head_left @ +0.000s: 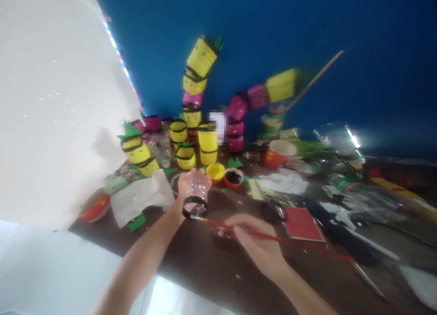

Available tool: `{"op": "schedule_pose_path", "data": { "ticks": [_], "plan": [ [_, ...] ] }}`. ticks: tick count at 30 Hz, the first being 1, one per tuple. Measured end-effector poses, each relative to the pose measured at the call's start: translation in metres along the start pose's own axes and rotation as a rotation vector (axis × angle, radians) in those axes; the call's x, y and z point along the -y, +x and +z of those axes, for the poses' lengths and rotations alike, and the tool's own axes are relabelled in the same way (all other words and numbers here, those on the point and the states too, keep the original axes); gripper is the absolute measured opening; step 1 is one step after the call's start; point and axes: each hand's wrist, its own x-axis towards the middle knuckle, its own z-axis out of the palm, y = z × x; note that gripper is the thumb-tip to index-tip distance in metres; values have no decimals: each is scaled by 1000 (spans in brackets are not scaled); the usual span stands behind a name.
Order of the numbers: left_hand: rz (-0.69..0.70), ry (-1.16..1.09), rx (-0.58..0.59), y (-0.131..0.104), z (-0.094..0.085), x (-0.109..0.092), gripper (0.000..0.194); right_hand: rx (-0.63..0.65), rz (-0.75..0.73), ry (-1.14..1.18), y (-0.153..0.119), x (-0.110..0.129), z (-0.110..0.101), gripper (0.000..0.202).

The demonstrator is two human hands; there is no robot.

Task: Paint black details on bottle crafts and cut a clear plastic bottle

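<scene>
My left hand (186, 183) is wrapped round a clear plastic bottle piece (199, 190), which has a black painted band along its near rim. In my right hand (251, 235) is a long red paintbrush (293, 243), its tip touching or very close to that black rim. A yellow paint cup (215, 173) and a cup of black paint (234, 177) stand just beyond my left hand. Behind them are yellow painted cups (207, 144) with black bands, some stacked.
Magenta cups (235, 137) and a leaning stack stand by the blue wall. White paper (141, 199) lies at left. Scissors (273, 210), a red notepad (303, 224), a red paper cup (278, 153) and plastic scraps (365, 196) crowd the right. Green paper (138, 222) lies near the front.
</scene>
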Motion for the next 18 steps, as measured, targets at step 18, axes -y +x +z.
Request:
{"op": "schedule_pose_path", "data": {
  "ticks": [18],
  "plan": [
    [11, -24, 46, 0, 1, -1, 11, 6, -139, -257, -2, 9, -9, 18]
  ]
}}
